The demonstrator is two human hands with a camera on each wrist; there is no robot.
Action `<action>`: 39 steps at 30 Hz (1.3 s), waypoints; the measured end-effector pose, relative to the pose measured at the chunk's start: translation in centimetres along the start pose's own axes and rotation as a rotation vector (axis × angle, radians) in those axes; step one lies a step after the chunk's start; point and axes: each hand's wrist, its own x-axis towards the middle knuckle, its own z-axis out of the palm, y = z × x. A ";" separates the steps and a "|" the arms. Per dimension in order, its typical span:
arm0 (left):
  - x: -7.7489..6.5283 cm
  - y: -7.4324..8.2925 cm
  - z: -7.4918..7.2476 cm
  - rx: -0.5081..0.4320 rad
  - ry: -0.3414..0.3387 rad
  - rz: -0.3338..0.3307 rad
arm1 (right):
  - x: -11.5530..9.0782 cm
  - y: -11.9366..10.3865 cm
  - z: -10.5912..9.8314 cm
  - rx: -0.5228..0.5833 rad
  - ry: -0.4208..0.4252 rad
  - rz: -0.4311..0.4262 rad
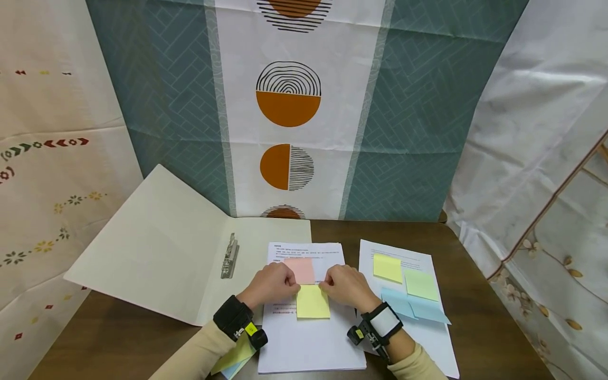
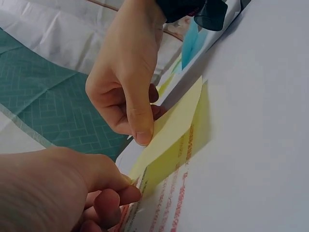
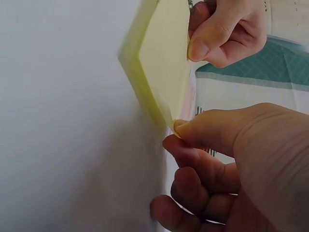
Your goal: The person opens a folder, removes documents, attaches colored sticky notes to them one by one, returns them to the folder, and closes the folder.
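A yellow sticky note (image 1: 313,302) is held by its upper corners over a stack of printed paper (image 1: 311,348). The left hand (image 1: 271,284) pinches its upper left corner between thumb and index finger. At the upper right corner, the right hand (image 1: 349,286) pinches it the same way. In the left wrist view, the lower part of the note (image 2: 169,125) tilts up off the page, over lines of red and dark print. Just above it, a pink sticky note (image 1: 300,270) lies on the same page, between the hands.
Left of the stack lies an open white folder (image 1: 152,248) with a metal clip (image 1: 230,257). To the right, another sheet (image 1: 429,343) bears yellow, green and blue sticky notes. More sticky notes (image 1: 235,356) sit under the left forearm. Patterned cloths hang behind the brown table (image 1: 494,338).
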 end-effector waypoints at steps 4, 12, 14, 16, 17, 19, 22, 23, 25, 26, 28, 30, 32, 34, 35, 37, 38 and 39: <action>0.0 -0.1 0.2 0.010 -0.005 -0.003 | 0.0 0.0 0.2 0.011 -0.007 0.003; 0.3 -0.3 0.6 0.049 -0.008 -0.038 | 0.2 0.2 0.5 0.015 -0.001 0.011; 0.4 -0.5 0.8 0.062 -0.007 -0.044 | 0.2 0.1 0.5 0.014 -0.002 0.009; 0.5 -0.4 0.8 0.061 -0.004 -0.049 | 0.2 0.1 0.5 0.016 -0.002 0.011; 0.4 -0.4 0.8 0.054 0.003 -0.041 | 0.1 0.0 0.5 0.017 -0.003 0.012; 0.4 -0.3 0.9 0.048 0.014 -0.039 | 0.1 0.0 0.5 0.021 -0.003 0.017; 0.4 -0.1 1.0 0.047 0.029 -0.054 | 0.1 0.0 0.6 0.024 -0.001 0.023; 0.4 -0.1 1.1 0.049 0.038 -0.054 | 0.1 0.0 0.6 0.022 0.000 0.023; 0.3 0.0 1.1 0.056 0.054 -0.056 | 0.2 0.1 0.7 0.022 0.000 0.026; 0.2 0.0 1.1 0.057 0.062 -0.053 | 0.2 0.1 0.7 0.019 -0.002 0.030; -0.2 0.5 0.9 0.042 0.074 -0.039 | 0.2 0.1 0.7 0.014 -0.004 0.042; -0.5 1.2 0.4 0.020 0.071 -0.039 | 0.2 0.2 0.6 0.012 0.003 0.059; -0.7 1.7 0.0 0.000 0.054 -0.062 | 0.2 0.3 0.5 0.015 0.017 0.073; -0.5 1.4 0.2 0.002 0.045 -0.076 | 0.1 0.5 0.5 0.028 0.037 0.073; -0.5 1.3 0.2 0.001 0.042 -0.079 | 0.1 0.5 0.4 0.036 0.046 0.066; -0.4 0.7 0.5 -0.007 0.044 -0.081 | 0.0 0.4 0.2 0.041 0.053 0.050; -0.5 0.8 0.5 -0.006 0.050 -0.069 | -0.1 0.3 -0.1 0.042 0.059 0.037; -0.4 0.5 0.6 -0.013 0.054 -0.059 | -0.2 0.1 -0.4 0.040 0.069 0.015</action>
